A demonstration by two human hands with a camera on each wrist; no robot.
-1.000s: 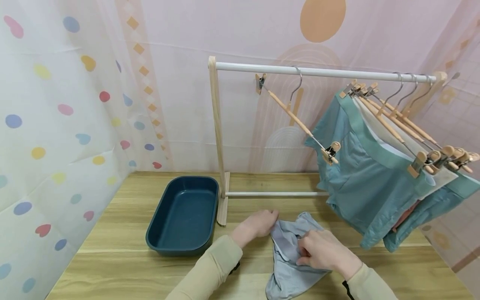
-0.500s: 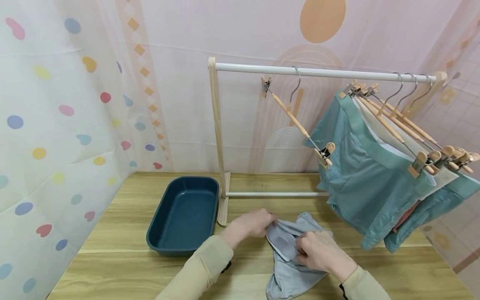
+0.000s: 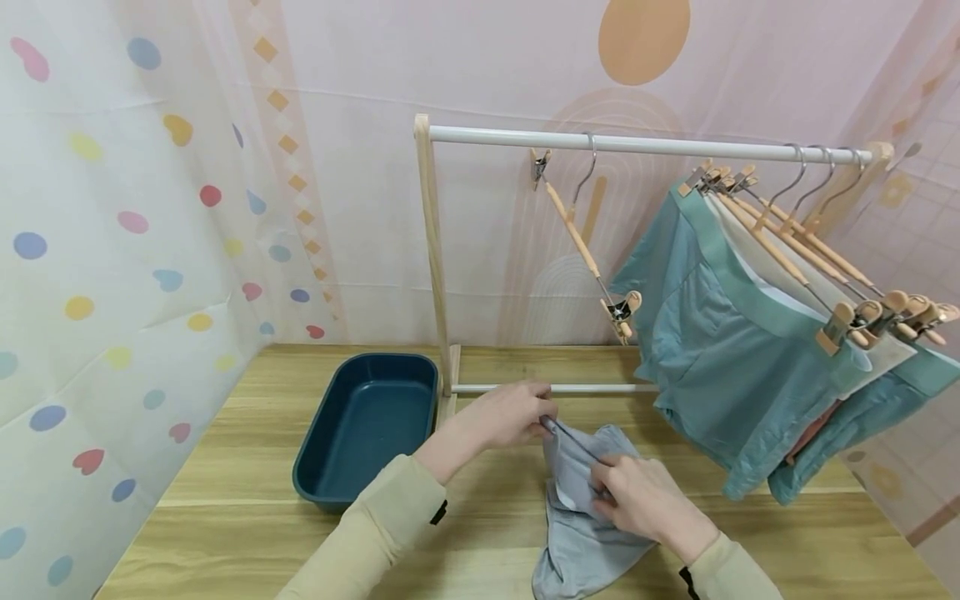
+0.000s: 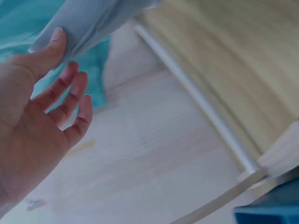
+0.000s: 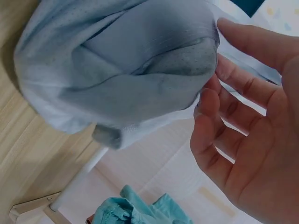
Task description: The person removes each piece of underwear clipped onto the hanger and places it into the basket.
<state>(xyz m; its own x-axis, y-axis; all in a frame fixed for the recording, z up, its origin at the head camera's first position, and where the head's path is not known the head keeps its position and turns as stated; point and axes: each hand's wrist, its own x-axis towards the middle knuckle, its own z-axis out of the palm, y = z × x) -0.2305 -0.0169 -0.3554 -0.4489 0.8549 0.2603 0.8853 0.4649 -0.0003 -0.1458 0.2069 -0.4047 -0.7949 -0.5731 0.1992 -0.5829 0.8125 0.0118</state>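
A pair of light grey-blue underpants (image 3: 581,550) lies crumpled on the table, its upper edge raised between my hands. At its far left corner, my left hand (image 3: 510,414) pinches the waistband between thumb and index finger. In the left wrist view the other fingers of that left hand (image 4: 42,102) are loosely bent, off the cloth. My right hand (image 3: 645,500) pinches the band farther right. The right wrist view shows the right hand (image 5: 252,112) with thumb and fingertips at the edge of the underpants (image 5: 140,60), whose opening gapes a little.
A bare clip hanger (image 3: 577,237) hangs from the white rail (image 3: 510,137) of a wooden rack. Several clip hangers with teal and pale underpants (image 3: 720,333) crowd its right end. A dark blue basin (image 3: 367,442) stands left on the wooden table (image 3: 225,517).
My left hand has shifted slightly left and then up and away, raising the waistband corner. The right hand keeps nearly the same place. The bare hanger has swung on the rail.
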